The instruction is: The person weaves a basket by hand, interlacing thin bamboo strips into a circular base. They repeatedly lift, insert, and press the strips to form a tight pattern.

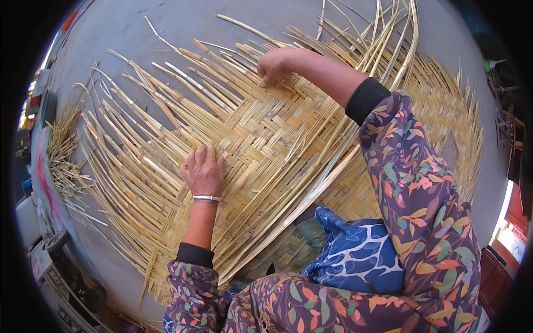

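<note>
Head view: woven mat (pixel 264 141) around blue cloth (pixel 361 255), likely light, springy, sharp-edged, best held by bunched strips (pixel 150 186); left hand (pixel 204 173) fingers slack on top, right hand (pixel 276 65) fingers curled, cannot tell whether pinching.

Plain grey floor (pixel 183 22), unlit-looking clutter past its right edge incl. dark wooden furniture (pixel 508 130), reddish panel (pixel 517 205) and bright white light by it, pale red-streaked sheet (pixel 44 183) along left edge, grey wheeled object (pixel 61 288) at lower-left corner, details blurred.
</note>
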The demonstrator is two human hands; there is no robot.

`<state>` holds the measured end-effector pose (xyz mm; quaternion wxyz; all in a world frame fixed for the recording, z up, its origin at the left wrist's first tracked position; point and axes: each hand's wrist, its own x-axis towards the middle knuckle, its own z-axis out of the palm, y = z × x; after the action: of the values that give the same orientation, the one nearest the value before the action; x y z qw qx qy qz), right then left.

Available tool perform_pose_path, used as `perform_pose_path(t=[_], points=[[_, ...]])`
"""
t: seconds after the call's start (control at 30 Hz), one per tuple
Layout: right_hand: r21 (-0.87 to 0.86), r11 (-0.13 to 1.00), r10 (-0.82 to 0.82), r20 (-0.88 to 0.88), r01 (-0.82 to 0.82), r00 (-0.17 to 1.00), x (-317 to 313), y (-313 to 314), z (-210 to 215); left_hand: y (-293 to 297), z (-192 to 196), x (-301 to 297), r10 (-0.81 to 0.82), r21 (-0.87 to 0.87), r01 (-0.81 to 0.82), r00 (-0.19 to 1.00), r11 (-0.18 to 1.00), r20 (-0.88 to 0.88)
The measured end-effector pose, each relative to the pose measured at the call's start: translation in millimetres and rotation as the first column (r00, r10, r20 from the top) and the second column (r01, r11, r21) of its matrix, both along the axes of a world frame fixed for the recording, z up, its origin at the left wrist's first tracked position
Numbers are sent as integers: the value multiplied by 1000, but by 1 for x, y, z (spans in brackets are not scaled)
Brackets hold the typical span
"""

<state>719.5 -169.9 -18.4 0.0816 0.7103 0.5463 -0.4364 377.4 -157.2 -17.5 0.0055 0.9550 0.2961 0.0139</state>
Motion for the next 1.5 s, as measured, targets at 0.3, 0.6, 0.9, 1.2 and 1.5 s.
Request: perform_pose_path(t=[0.3,0.6,0.9,1.2,1.5], points=[[198,980,36,-32,-29,999,17,-10,12,-4,-1,147,45,-363,100,927,926,371],[205,978,-8,-133,36,991,30,-18,8,-2,-3,179,40,-368,72,957,927,288],[69,980,-153,-344,188,926,39,-24,15,21,8,207,244,-709,-241,965,662,-99],[65,949,-245,-458,307,854,51,-29,15,19,12,212,405,-698,-377,904,609,-135],[184,757,-421,-597,627,683,58,-26,-9,8,21,211,461,-576,-416,884,704,-75]])
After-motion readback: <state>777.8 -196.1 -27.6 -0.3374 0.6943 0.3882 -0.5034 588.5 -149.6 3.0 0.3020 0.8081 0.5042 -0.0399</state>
